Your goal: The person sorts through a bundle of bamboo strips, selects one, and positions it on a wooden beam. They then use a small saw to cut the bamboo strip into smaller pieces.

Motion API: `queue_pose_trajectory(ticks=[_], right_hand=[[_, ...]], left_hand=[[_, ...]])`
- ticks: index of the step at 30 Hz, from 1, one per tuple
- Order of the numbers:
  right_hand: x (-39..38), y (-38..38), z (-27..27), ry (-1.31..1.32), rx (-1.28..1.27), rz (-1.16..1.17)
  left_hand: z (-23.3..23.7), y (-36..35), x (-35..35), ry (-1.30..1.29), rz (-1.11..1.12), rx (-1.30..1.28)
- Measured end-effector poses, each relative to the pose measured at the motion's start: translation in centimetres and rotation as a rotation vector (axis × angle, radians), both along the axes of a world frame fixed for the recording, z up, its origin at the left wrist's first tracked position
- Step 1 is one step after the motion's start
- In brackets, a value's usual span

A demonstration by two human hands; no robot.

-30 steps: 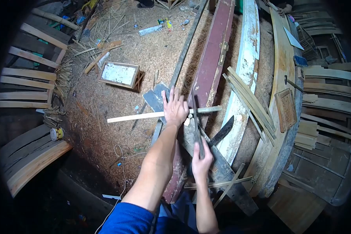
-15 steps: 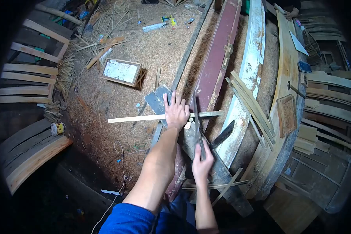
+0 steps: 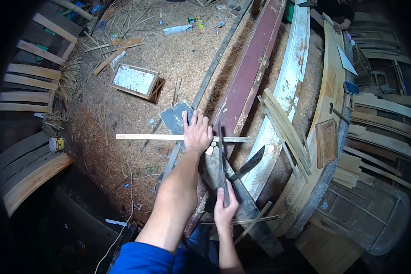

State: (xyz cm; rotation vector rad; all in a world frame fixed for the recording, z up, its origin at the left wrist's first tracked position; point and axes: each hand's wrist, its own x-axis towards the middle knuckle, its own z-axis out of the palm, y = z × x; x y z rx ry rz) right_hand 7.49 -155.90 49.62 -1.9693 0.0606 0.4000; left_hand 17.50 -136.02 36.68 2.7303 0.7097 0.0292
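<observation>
A pale wooden strip (image 3: 150, 137) lies crosswise under my left hand (image 3: 197, 136). That hand presses down on it with the palm, fingers stretched forward and spread. My right hand (image 3: 225, 208) is closed around the handle of a hand saw (image 3: 221, 157), whose dark blade shows nearly edge-on. The blade crosses the strip just right of my left hand, pointing away from me. Below the crossing are a worn plank (image 3: 212, 169) and small pale wood offcuts (image 3: 209, 150). A black-bladed machete (image 3: 251, 163) lies to the right of the saw.
A maroon beam (image 3: 249, 73) and a white-painted beam (image 3: 290, 77) run away from me. Thin slats (image 3: 285, 132) lean across the white one. On the right bench are a hammer (image 3: 339, 114) and carved panel (image 3: 325, 144); another person's hand (image 3: 340, 25) is beyond. A small box-stool (image 3: 134, 81) stands left.
My right hand has drawn the saw back toward me while my left hand stays on the strip. The whole view has shifted slightly.
</observation>
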Motion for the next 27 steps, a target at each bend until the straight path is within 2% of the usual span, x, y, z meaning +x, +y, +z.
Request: queue_pose_trajectory(ticks=[4,5,7,8,11,12,13,15,17,22,23,24,25,26,27], right_hand=[[4.4,3.4,-1.5,0.045,0.01,0.043],[4.0,3.0,-0.9,0.13,0.103,0.03],[0.7,0.3,-1.1,0.064,0.089,0.0],[-0.5,-0.8,-0.8,0.187,0.028,-0.017],[3.0,2.0,-0.9,0.082,0.076,0.008],[4.9,3.1,-1.6,0.202,0.158,-0.013],[5.4,3.3,-2.3,0.127,0.071,0.032],[3.5,2.2,-0.5,0.126,0.108,0.055],[0.4,0.2,-0.3,0.191,0.116,-0.017],[6.3,3.5,-2.2,0.132,0.092,0.059],[6.1,2.9,-2.4,0.084,0.075,0.116],[5.0,2.2,-1.7,0.094,0.115,0.075],[3.4,1.1,-1.0,0.11,0.153,0.047],[1.5,-0.5,-1.8,0.257,0.137,-0.029],[1.7,0.1,-1.7,0.267,0.135,-0.03]], left_hand=[[0.8,-0.2,0.0,0.101,-0.002,-0.019],[0.7,0.0,0.1,0.099,-0.003,-0.03],[-0.1,0.2,0.2,0.078,0.008,-0.007],[-0.1,0.2,0.1,0.044,0.007,-0.003],[0.5,0.0,0.1,0.085,0.007,-0.012],[0.7,0.0,0.3,0.086,0.013,-0.023],[0.9,0.0,0.3,0.091,0.018,-0.035],[0.6,-0.1,0.2,0.072,0.017,-0.025],[0.3,0.2,0.1,0.06,0.025,-0.019],[0.9,-0.2,0.3,0.082,0.027,-0.038],[0.8,0.0,0.2,0.08,0.016,-0.036],[-0.9,-0.1,-0.1,-0.007,0.023,-0.005],[-0.2,0.1,0.1,0.087,0.017,-0.041],[0.0,0.3,0.3,0.08,0.009,-0.027],[0.1,0.2,0.1,0.079,0.002,-0.023]])
